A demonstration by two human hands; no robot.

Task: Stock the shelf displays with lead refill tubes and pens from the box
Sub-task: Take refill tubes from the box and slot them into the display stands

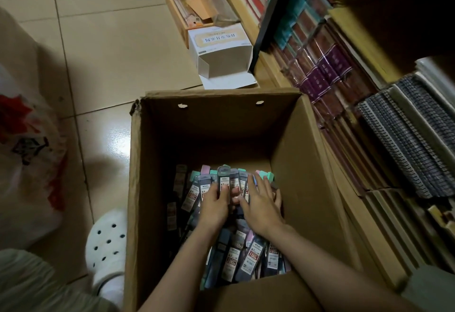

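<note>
Floor clutter and stocked books beyond the fingers

Far ahead of the fingertips a small white carton [221, 53] lies on its side on the tiled floor [98, 40], open end toward the viewer, with a wooden tray [182, 23] of clear packets just past it. Well off to the left of the fingers sit a white perforated clog [105, 240] and a red-printed plastic bag [27, 139] (its print too blurred to read). To their right stand purple-spined books [330, 65] and spiral notebooks [406, 139].

Lead refill tubes [236, 260] lie in the cardboard box [290, 144], shelves [384, 124] to its right, a shoe [107, 240] left.
</note>
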